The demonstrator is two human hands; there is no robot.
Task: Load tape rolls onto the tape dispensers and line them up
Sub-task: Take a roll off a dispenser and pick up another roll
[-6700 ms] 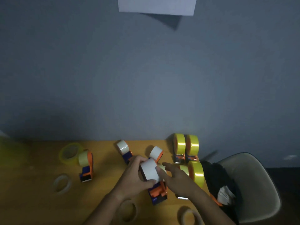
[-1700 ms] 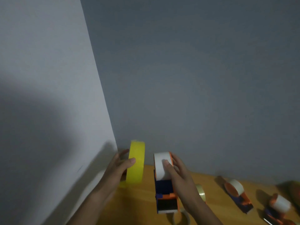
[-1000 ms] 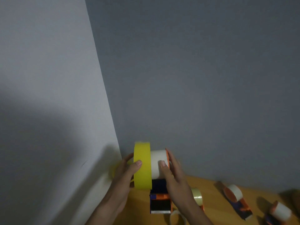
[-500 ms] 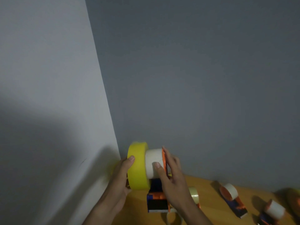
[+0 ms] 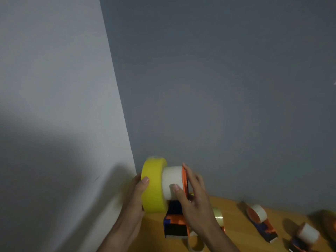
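Yellow tape roll point(image 5: 154, 186), held upright on edge in my left hand point(image 5: 135, 199): thumb curled over its outer band, fingers hidden behind it. Half a second ago the roll stood at the open left end of the white hub; now its bore has begun to slip over that end, so mounting has started but the roll is not yet seated.

White hub point(image 5: 171, 182) of the dispenser I am loading point(image 5: 175, 228): most of its width is bare, so by my judgement the roll has the greater part of its travel left, rightward toward the orange side plate point(image 5: 184, 180).

My right hand point(image 5: 195, 200) grips the dispenser, thumb pressed on the front of the hub and fingers wrapped behind the orange plate, steadying it against the push. The blue-and-orange body hangs below; I cannot tell whether its lower edge touches the bench point(image 5: 236, 211).

Just right of my wrist, a clear tape roll point(image 5: 218, 216) lies on the bench, partly hidden. Farther right, two more dispensers, the nearer point(image 5: 261, 222) and the farther point(image 5: 305, 237), lie with bare white hubs, so they look unloaded. A dark blurred shape sits at the frame's right edge; I cannot identify it.
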